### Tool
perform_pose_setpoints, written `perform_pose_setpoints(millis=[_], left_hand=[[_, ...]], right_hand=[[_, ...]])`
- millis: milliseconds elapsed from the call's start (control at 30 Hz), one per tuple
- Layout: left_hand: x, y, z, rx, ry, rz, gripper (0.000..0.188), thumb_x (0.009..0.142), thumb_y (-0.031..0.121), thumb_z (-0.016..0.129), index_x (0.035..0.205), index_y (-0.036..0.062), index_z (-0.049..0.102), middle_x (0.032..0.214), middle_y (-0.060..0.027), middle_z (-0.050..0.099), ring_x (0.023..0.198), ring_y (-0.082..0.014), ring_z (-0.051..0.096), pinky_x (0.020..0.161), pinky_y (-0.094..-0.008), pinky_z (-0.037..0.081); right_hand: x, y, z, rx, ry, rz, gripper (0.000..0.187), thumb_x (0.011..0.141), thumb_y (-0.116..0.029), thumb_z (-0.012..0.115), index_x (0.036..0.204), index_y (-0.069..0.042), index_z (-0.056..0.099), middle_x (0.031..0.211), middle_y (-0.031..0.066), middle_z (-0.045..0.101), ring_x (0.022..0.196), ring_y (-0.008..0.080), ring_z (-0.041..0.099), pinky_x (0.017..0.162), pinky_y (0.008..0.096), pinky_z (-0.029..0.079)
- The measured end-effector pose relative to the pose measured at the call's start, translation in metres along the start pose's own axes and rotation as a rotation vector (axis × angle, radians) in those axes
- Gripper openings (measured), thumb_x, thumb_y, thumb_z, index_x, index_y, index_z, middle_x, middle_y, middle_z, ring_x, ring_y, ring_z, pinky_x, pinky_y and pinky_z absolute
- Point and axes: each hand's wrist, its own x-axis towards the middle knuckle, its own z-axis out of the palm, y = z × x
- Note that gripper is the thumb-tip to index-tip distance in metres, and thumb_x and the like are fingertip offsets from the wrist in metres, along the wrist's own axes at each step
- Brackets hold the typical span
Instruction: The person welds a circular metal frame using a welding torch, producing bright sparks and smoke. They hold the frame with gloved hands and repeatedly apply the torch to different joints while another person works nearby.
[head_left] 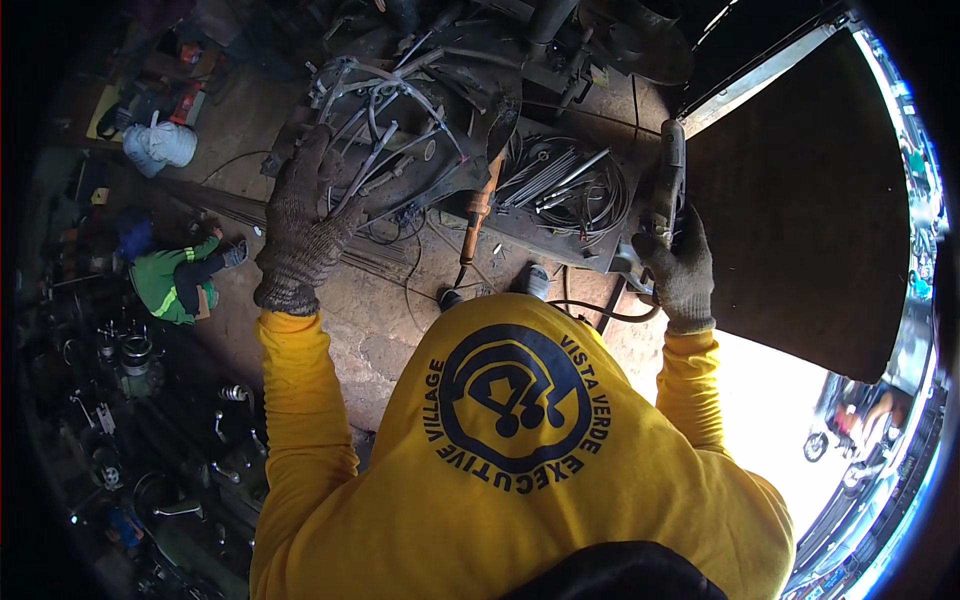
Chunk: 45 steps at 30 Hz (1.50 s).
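Observation:
My left hand, in a dark knitted glove, grips the left side of a welded frame of thin metal tubes on the cluttered work table. Its fingertips partly blend into the dark metal. My right hand, in a similar glove, is closed round a long grey metal tool at the table's right end; the tool's exact kind is unclear. A black cable curves below that hand. Between my hands, an orange-bodied power tool lies at the table's near edge.
Coiled wire and metal rods lie on the table. Long thin bars stretch across the floor. A person in green sits low at left, near assorted metal parts. A dark panel stands at right, beside a bright opening.

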Motion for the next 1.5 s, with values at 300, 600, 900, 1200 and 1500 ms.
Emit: perform_pose_setpoints(millis=[300,600,900,1200,1500], left_hand=[[-0.003,0.0,0.0,0.044,-0.016,0.049,0.089,0.08,0.0,0.081,0.158,0.0028,0.036,0.162,-0.0151,0.037,0.15,-0.0294,0.037,0.124,-0.0405,0.032],[-0.006,0.001,0.001,0.009,0.008,-0.041,0.088,0.082,-0.002,0.08,0.158,0.0056,0.037,0.162,-0.014,0.037,0.15,-0.0291,0.038,0.122,-0.0409,0.036],[-0.005,0.01,0.001,0.266,0.013,-0.003,0.088,0.08,0.003,0.081,0.157,0.0062,0.039,0.155,-0.0151,0.045,0.14,-0.0274,0.049,0.116,-0.0378,0.043],[-0.005,0.017,0.009,0.037,0.05,-0.111,0.084,0.082,-0.009,0.072,0.158,0.0078,0.04,0.157,-0.01,0.042,0.14,-0.0219,0.047,0.117,-0.0336,0.041],[0.003,-0.002,-0.002,0.361,0.02,0.19,0.082,0.083,0.001,0.078,0.156,0.0026,0.041,0.15,-0.0145,0.052,0.132,-0.0237,0.055,0.109,-0.0363,0.047]], right_hand=[[0.002,0.003,-0.005,0.56,-0.038,0.188,0.046,0.084,-0.025,0.077,0.122,-0.003,0.063,0.089,0.0009,0.063,0.068,0.0065,0.053,0.065,0.0251,0.051],[-0.005,0.003,-0.003,0.048,0.058,-0.067,0.082,0.077,-0.028,0.085,0.145,-0.001,0.05,0.122,0.0144,0.069,0.108,0.0235,0.067,0.096,0.0364,0.053],[-0.016,-0.028,0.007,-0.279,0.107,-0.159,0.076,0.078,-0.021,0.082,0.144,0.001,0.051,0.119,0.0129,0.069,0.102,0.02,0.066,0.092,0.0347,0.053],[-0.009,-0.008,-0.005,-0.034,0.035,-0.26,0.075,0.076,-0.013,0.085,0.142,-0.001,0.051,0.118,0.0142,0.069,0.107,0.0226,0.067,0.092,0.0357,0.054],[-0.009,0.002,-0.005,-0.081,0.126,-0.212,0.077,0.077,-0.017,0.083,0.145,-0.002,0.051,0.112,0.0107,0.068,0.097,0.0197,0.066,0.09,0.0345,0.055]])
